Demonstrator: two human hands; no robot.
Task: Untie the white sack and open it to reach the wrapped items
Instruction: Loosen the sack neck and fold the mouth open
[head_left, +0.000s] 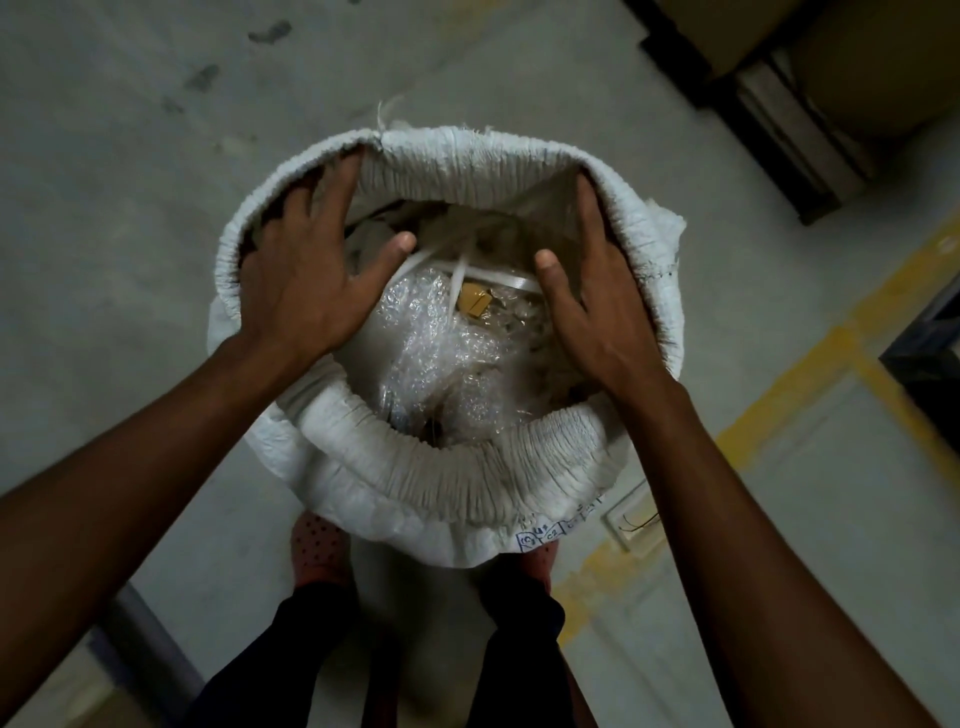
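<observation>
A white woven sack (467, 488) stands upright on the floor with its mouth wide open and its rim rolled down into a thick ring. Inside lie bubble-wrapped items (441, 358), crossed by white plastic strapping (462, 275) with a small brown piece beside it. My left hand (306, 265) rests inside the left rim, fingers spread against the sack wall, thumb pointing inward. My right hand (597, 306) lies along the inner right rim, fingers reaching up under the fold. Neither hand encloses anything that I can see.
The sack stands on a grey concrete floor (156, 156) with a yellow painted line (810, 374) at the right. Dark pallets with cardboard (789, 104) sit at the top right. My feet in spotted footwear (317, 545) stand just behind the sack.
</observation>
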